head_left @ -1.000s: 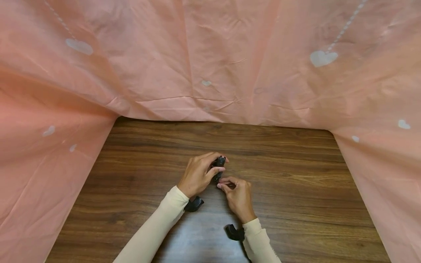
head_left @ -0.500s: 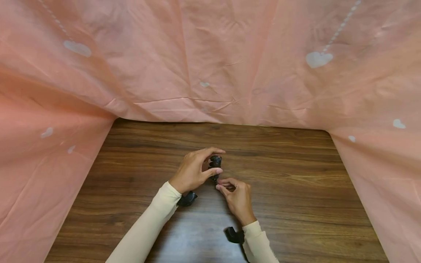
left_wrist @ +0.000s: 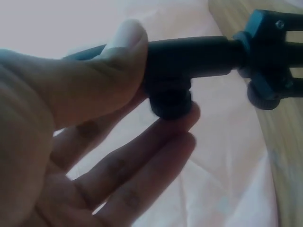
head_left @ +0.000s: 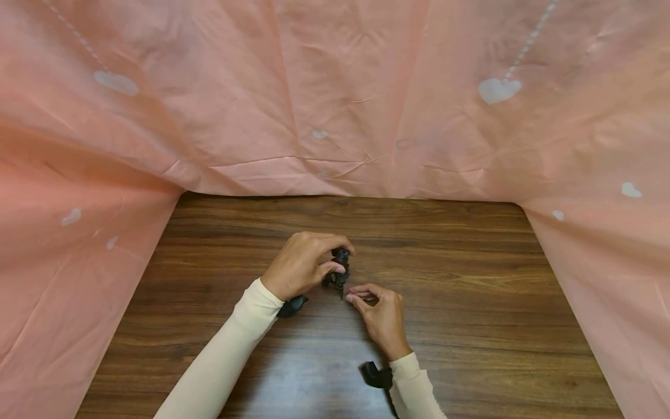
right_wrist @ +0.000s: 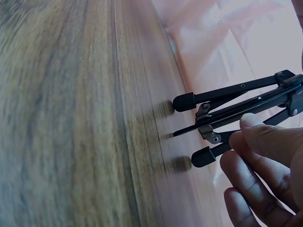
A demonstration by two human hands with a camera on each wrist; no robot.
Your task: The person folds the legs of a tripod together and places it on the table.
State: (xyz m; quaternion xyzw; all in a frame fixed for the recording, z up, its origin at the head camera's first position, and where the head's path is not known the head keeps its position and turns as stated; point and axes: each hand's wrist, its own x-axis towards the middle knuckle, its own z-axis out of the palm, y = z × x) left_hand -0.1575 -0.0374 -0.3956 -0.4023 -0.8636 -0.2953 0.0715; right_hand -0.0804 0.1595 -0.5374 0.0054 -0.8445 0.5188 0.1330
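Observation:
A black mini tripod (head_left: 339,279) is held upright between both hands over the wooden table. My left hand (head_left: 303,265) grips its upper part, the thumb across the dark tube and a fingertip against a round knob (left_wrist: 171,104) in the left wrist view. Low down, my right hand (head_left: 384,317) pinches one leg between thumb and index finger. The right wrist view shows slim legs (right_wrist: 222,94) with rubber feet (right_wrist: 184,101) partly spread, plus a thin centre rod (right_wrist: 189,128). The feet are at or just above the tabletop; which, I cannot tell.
The brown wood-grain table (head_left: 460,279) spreads around the hands. Pink cloth (head_left: 335,87) with pale hearts hangs along its back and both sides. Black wrist pieces (head_left: 292,306) sit by the cream sleeves (head_left: 222,349).
My left hand has shifted left and slightly away, and the tripod's top has come left with it. The right hand has stayed nearly in place, while the tripod's lower part looks wider.

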